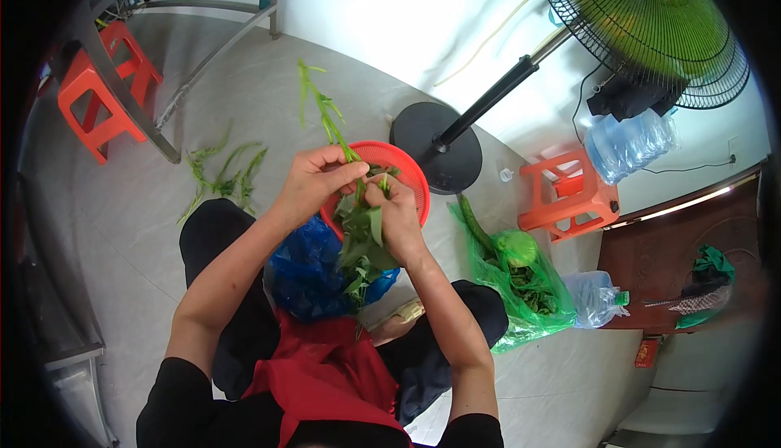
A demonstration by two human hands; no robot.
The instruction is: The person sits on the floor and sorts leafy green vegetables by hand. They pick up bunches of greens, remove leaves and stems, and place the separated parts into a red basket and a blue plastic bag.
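Note:
My left hand (319, 180) pinches the green stem of a bunch of leafy greens (360, 232), its bare stalks pointing up and away to the left. Close beside it, my right hand (395, 212) is closed round the leafy part, and leaves hang below the fingers. Both hands are over the near side of a red plastic basket (419, 176), which holds more green leaves, partly hidden by my hands. A blue plastic bag (301, 273) lies between my knees, under the hanging leaves.
Loose stalks (224, 176) lie on the floor to the left. At right sits a green plastic bag (529, 293) with vegetables. Beyond the basket is the round black base (443, 151) of a standing fan. Orange stools (569, 192) and a metal table frame (122, 82) stand around.

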